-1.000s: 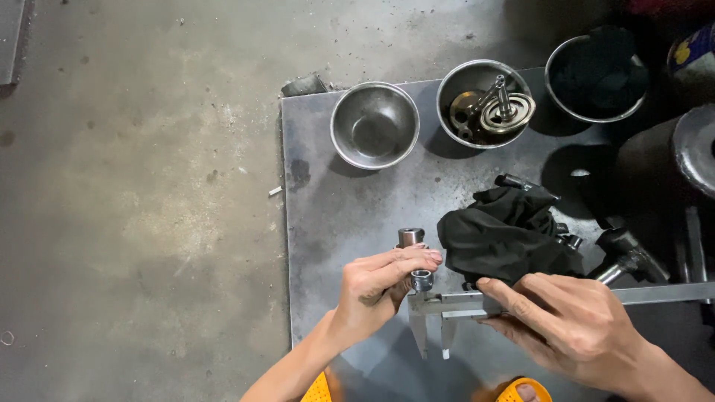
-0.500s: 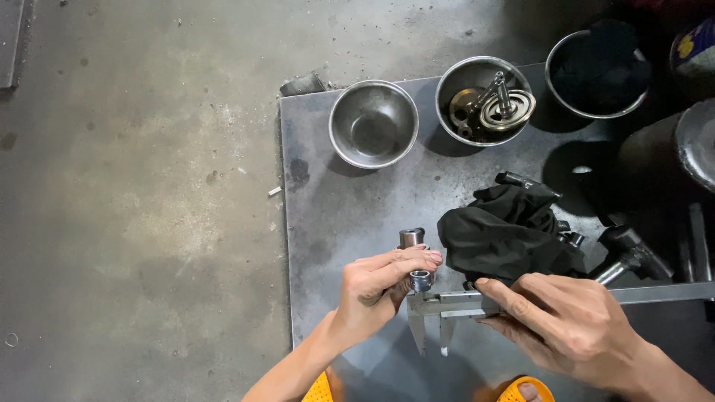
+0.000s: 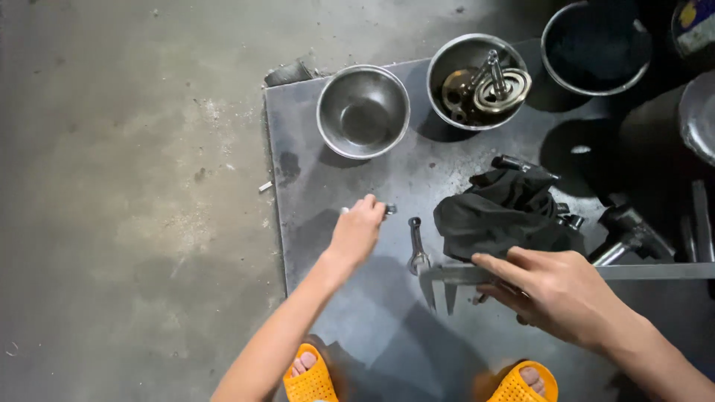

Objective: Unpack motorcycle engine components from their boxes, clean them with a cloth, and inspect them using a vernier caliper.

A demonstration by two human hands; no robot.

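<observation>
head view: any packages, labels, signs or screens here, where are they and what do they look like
labelled container: top right corner, cut off by the frame edge, dark and rounded, with a yellow, blue and white label; print too small to tell.
No signs or screens show.

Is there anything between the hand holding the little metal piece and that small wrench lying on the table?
Nothing visible. Only bare table lies between the left hand and the small wrench.
</observation>
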